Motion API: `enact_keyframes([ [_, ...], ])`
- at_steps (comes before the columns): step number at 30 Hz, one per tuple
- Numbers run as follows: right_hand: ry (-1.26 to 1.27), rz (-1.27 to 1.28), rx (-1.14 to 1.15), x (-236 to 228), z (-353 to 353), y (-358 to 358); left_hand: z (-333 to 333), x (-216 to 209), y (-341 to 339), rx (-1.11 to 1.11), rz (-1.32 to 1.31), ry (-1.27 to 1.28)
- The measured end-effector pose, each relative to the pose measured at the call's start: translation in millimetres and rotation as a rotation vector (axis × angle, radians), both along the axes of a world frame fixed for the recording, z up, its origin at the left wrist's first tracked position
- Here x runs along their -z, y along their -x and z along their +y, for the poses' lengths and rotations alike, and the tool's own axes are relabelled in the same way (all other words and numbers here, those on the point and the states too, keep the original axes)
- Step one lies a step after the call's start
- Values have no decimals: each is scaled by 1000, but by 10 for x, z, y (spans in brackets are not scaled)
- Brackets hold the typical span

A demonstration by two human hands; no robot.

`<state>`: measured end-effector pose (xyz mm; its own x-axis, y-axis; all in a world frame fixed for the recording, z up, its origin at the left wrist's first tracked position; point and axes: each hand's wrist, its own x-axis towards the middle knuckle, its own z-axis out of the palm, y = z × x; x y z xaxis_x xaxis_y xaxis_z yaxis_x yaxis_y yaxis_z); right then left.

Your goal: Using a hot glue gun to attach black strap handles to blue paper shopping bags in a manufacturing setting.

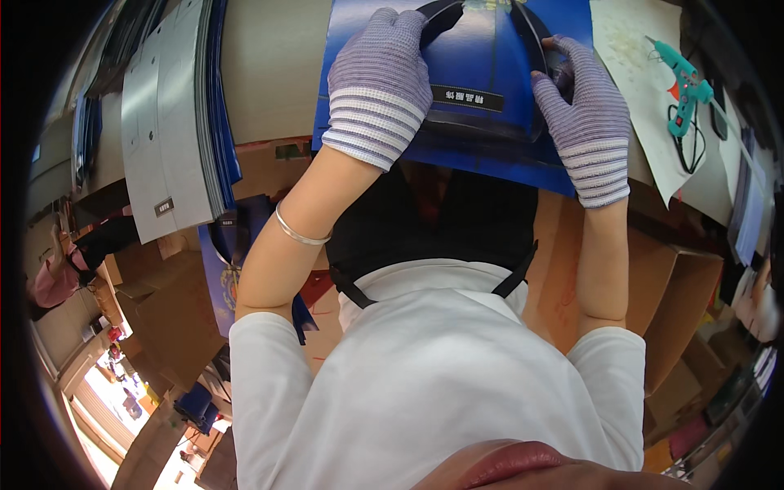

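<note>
A glossy blue flat bag or sheet (506, 155) lies on the table at the top of the view, with a small black label (467, 98) on it. Broad black straps (529, 33) curve over its face. My left hand (380, 73), in a purple-and-white striped knit glove, has its fingers curled at the left end of a strap. On the other side, my right hand (590, 114), gloved alike, closes thumb and fingers around the right strap. The fingertips of the left hand are partly hidden.
A stack of grey-silver flat bags (167, 114) lies at left. A teal glue gun (684, 90) with its cord sits on white paper (637, 41) at right. Below stand an open cardboard box (682, 302) and another blue bag (220, 282). A person in pink (59, 278) is far left.
</note>
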<state>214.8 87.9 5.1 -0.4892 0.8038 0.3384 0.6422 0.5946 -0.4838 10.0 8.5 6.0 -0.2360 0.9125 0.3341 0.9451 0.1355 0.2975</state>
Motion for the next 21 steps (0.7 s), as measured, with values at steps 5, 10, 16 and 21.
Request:
enact_keyframes([
  [5, 0, -18, -19, 13, 38, 69, 18, 35, 15, 10, 21, -40],
  [10, -55, -77, -44, 1, 70, 91, 95, -128, -38, 28, -119, 123],
  [16, -217, -128, -52, 35, 73, 215, 363, -302, -121, -39, 14, 156],
  [21, -20, -105, 38, -10, 0, 198, 363, -186, 12, -146, -40, 135],
])
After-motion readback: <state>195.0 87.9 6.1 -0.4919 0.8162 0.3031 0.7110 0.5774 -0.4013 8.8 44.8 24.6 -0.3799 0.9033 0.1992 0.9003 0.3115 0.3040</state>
